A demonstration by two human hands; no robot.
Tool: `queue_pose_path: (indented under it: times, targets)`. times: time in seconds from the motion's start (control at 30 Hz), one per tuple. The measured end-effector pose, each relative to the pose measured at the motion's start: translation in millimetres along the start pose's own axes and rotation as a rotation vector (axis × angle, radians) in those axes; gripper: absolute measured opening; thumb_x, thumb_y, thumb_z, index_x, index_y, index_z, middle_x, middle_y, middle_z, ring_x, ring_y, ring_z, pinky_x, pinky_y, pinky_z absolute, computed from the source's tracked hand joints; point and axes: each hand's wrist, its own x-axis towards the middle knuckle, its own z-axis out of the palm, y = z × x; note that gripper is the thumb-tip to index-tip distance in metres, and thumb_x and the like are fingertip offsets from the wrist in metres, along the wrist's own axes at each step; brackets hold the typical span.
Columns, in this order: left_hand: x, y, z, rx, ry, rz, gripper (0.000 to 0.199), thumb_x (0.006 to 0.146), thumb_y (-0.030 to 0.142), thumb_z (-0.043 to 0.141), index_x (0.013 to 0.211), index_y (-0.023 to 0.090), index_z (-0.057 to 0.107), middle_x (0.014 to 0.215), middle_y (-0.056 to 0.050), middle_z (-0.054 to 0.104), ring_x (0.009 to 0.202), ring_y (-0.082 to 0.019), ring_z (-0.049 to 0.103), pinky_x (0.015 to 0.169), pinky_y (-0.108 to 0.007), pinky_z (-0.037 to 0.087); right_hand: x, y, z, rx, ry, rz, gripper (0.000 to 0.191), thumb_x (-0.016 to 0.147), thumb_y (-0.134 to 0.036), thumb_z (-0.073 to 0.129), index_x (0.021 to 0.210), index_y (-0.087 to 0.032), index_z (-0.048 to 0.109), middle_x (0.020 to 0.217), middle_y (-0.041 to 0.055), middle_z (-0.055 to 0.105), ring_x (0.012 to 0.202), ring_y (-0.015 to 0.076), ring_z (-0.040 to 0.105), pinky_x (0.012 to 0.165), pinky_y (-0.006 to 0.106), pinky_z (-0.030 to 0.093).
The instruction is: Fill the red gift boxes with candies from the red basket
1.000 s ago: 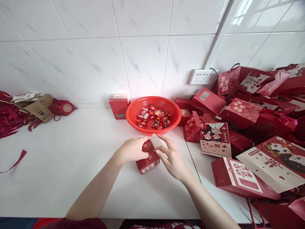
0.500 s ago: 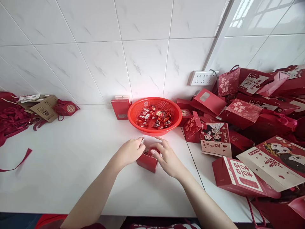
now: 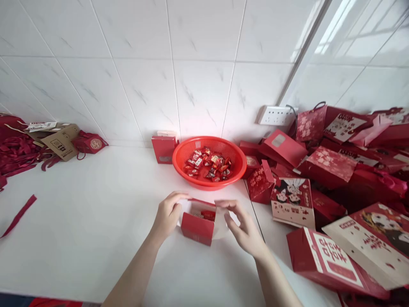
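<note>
A small red paper box (image 3: 197, 229) stands on the white tabletop between my hands, its top open and its pale side flaps spread outward. Red packets (image 3: 207, 215) show inside it. At the box's left end, my left hand (image 3: 168, 215) has its fingers and thumb closed on the flap. On the other side, my right hand (image 3: 244, 230) curls round the right flap, fingertips at its upper edge and thumb in front. Just behind the box is a red plastic basket (image 3: 207, 186) with several wrapped candies (image 3: 212, 163).
A red box (image 3: 164, 149) stands against the tiled wall left of the basket. Many red gift boxes (image 3: 332, 164) are heaped on the right, below a power strip (image 3: 276, 115). At far left lie dark red ribbons (image 3: 19, 149), a brown box (image 3: 61, 143) and a loose ribbon strip (image 3: 19, 215).
My hands have moved apart to the box's two ends, and its side flaps now spread outward. The box has turned to face me more squarely. The camera view has shifted slightly.
</note>
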Motion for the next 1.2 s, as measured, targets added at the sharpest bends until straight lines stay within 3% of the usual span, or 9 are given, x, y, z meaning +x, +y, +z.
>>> queue_pose_path:
  times: [0.13, 0.23, 0.4, 0.5, 0.57, 0.73, 0.9, 1.07, 1.2]
  targets:
    - [-10.0, -0.7, -2.5, 0.001, -0.06, 0.12, 0.041, 0.089, 0.013, 0.033, 0.1, 0.023, 0.071, 0.122, -0.005, 0.063, 0.115, -0.02, 0.059, 0.098, -0.033, 0.048, -7.0, 0.2, -4.6, -0.198, -0.098, -0.046, 0.03, 0.1, -0.041, 0.042, 0.122, -0.027, 0.057, 0.123, 0.0077, 0.062, 0.121, 0.0248, 0.054, 0.101, 0.042, 0.044]
    - [-15.5, 5.3, -4.2, 0.172, -0.115, 0.193, 0.024, 0.09, 0.031, 0.054, 0.106, 0.027, 0.071, 0.129, -0.006, 0.059, 0.118, -0.024, 0.056, 0.096, -0.036, 0.05, -7.3, -3.6, 1.7, -0.299, -0.125, -0.095, 0.045, 0.09, -0.053, 0.057, 0.126, -0.027, 0.055, 0.122, 0.0087, 0.063, 0.127, 0.0304, 0.049, 0.107, 0.048, 0.04]
    - [-18.1, 5.9, 8.8, 0.266, 0.017, 0.174, 0.022, 0.092, 0.028, 0.056, 0.113, 0.03, 0.064, 0.136, -0.004, 0.053, 0.126, -0.022, 0.052, 0.104, -0.038, 0.048, -10.3, -4.7, 20.3, -0.324, -0.029, 0.015, 0.056, 0.096, -0.038, 0.053, 0.147, -0.03, 0.031, 0.154, 0.0078, 0.037, 0.142, 0.0252, 0.035, 0.114, 0.046, 0.037]
    - [-20.6, 1.8, 20.1, 0.168, 0.16, 0.196, 0.042, 0.094, 0.022, 0.053, 0.134, 0.031, 0.048, 0.139, -0.005, 0.052, 0.125, -0.019, 0.055, 0.104, -0.036, 0.05, -13.8, -1.6, 32.8, -0.28, -0.119, -0.029, 0.067, 0.099, -0.034, 0.045, 0.155, -0.032, 0.01, 0.164, 0.0043, 0.016, 0.15, 0.0225, 0.018, 0.12, 0.046, 0.028]
    - [-24.0, 0.2, 23.9, 0.141, 0.126, 0.2, 0.048, 0.096, 0.023, 0.051, 0.142, 0.032, 0.04, 0.138, -0.004, 0.055, 0.121, -0.017, 0.058, 0.101, -0.034, 0.052, -14.9, 2.8, 42.2, -0.288, -0.143, -0.023, 0.062, 0.102, -0.027, 0.035, 0.156, -0.033, 0.006, 0.164, 0.0034, 0.016, 0.15, 0.0205, 0.017, 0.121, 0.048, 0.025]
    - [-41.2, 0.8, 28.9, 0.461, -0.151, 0.415, 0.074, 0.089, 0.047, 0.059, 0.152, 0.024, 0.03, 0.154, -0.009, 0.04, 0.142, -0.032, 0.035, 0.114, -0.049, 0.039, -14.5, 16.3, 61.0, -0.296, 0.054, 0.096, 0.046, 0.101, -0.029, 0.038, 0.146, -0.027, 0.03, 0.162, 0.009, 0.019, 0.15, 0.0255, 0.016, 0.118, 0.057, 0.027]
    - [-63.6, -0.4, 36.4, 0.713, -0.041, 0.363, 0.088, 0.081, 0.059, 0.061, 0.155, 0.025, 0.028, 0.157, -0.011, 0.033, 0.142, -0.041, 0.032, 0.109, -0.062, 0.036, -14.0, 16.1, 63.8, -0.076, 0.137, 0.238, 0.018, 0.1, -0.038, 0.042, 0.108, -0.025, 0.05, 0.148, 0.0122, 0.044, 0.144, 0.0249, 0.034, 0.112, 0.051, 0.039]
    - [-43.9, -33.6, -8.9, 0.831, 0.175, 0.042, 0.059, 0.089, 0.042, 0.052, 0.146, 0.028, 0.045, 0.152, -0.01, 0.04, 0.136, -0.039, 0.038, 0.107, -0.054, 0.039, -20.9, 8.9, 65.8, -0.007, 0.035, 0.215, 0.027, 0.1, -0.035, 0.045, 0.126, -0.03, 0.042, 0.152, 0.009, 0.035, 0.139, 0.0214, 0.04, 0.104, 0.043, 0.049]
    - [14.3, -95.6, -73.9, 0.901, 0.323, -0.137, 0.054, 0.096, 0.039, 0.039, 0.145, 0.02, 0.046, 0.158, -0.009, 0.031, 0.147, -0.037, 0.015, 0.118, -0.051, 0.024, -26.3, 7.6, 66.6, -0.086, 0.008, 0.192, 0.028, 0.1, -0.031, 0.044, 0.127, -0.033, 0.041, 0.152, 0.0065, 0.034, 0.137, 0.0208, 0.04, 0.105, 0.044, 0.047]
